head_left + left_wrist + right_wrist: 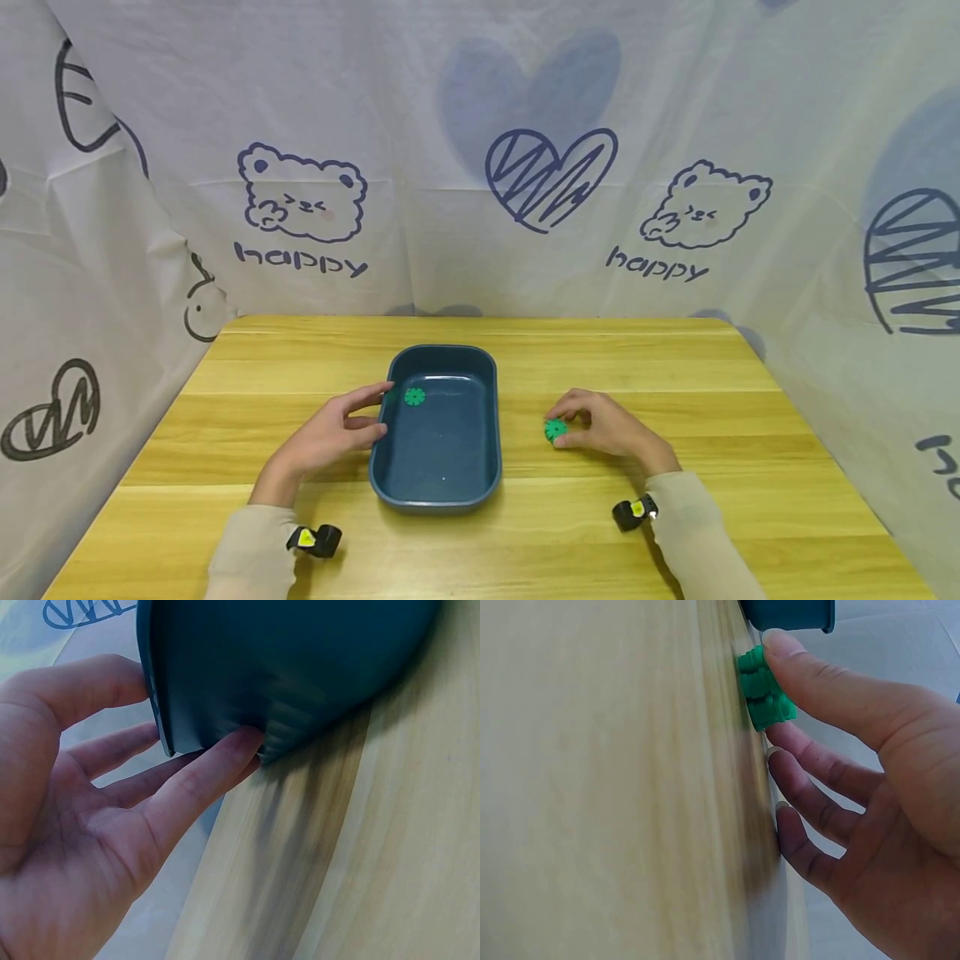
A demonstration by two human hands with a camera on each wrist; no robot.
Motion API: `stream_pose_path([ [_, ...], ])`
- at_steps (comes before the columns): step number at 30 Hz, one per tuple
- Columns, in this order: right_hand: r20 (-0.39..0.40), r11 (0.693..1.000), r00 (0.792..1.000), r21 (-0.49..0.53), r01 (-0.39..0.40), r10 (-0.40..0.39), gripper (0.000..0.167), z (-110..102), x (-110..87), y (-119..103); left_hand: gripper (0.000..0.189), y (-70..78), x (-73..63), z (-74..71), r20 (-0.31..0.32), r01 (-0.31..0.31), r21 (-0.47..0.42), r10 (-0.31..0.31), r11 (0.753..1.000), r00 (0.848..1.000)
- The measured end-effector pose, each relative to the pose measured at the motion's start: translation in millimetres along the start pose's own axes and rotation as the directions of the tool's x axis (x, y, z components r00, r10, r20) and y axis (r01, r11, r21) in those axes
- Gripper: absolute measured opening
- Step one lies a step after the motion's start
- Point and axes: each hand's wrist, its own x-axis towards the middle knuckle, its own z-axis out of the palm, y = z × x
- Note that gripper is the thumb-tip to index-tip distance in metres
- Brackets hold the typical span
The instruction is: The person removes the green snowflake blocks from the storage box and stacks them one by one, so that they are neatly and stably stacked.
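Observation:
My left hand (330, 429) is at the left side of a dark blue rectangular tray (435, 504). Its fingertips and thumb touch the rim and outer wall, fingers spread and loosely extended, as the left wrist view shows against the tray wall (285, 667). Inside the tray, toward its upper left, lies a green notched disc (415, 397). Right of the tray, my right hand (607, 423) pinches another green notched disc (555, 430) between thumb and index finger, low over the table. Its toothed edge (765, 694) shows in the right wrist view; the index fingertip is partly hidden behind it.
The wooden table (525, 550) extends around the tray on all sides. A white printed cloth (435, 150) hangs behind the table's far edge and along both sides. Small black cameras are strapped to the left wrist (318, 541) and right wrist (630, 512).

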Motion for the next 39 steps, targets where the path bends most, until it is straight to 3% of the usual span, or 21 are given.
stream_pose_path([
  [9,-0.003,0.999,0.999,0.006,-0.032,0.032,0.038,-3,0.3,-3,0.066,0.0,0.3,-0.2,0.005,-0.004,-0.006,0.004,1.0,1.0],
  [13,-0.043,1.0,0.999,0.001,-0.03,0.03,0.039,-8,2.8,-10,0.066,0.2,0.1,-0.2,0.005,-0.004,-0.004,0.004,1.0,1.0],
  [20,-0.086,0.995,0.994,0.068,0.068,-0.062,0.036,-17,13.7,-39,0.067,0.2,0.6,-1.6,0.014,-0.02,-0.004,0.02,1.0,1.0],
  [28,-0.059,0.981,0.985,0.095,0.17,-0.165,0.031,-12,45.7,-80,0.066,1.7,0.7,-1.9,0.003,-0.01,0.004,0.01,1.0,1.0],
  [39,0.04,0.969,0.968,0.004,0.247,-0.247,0.031,13,100.0,-109,0.067,9.7,-0.5,1.3,-0.01,0.027,0.011,-0.027,1.0,1.0],
])
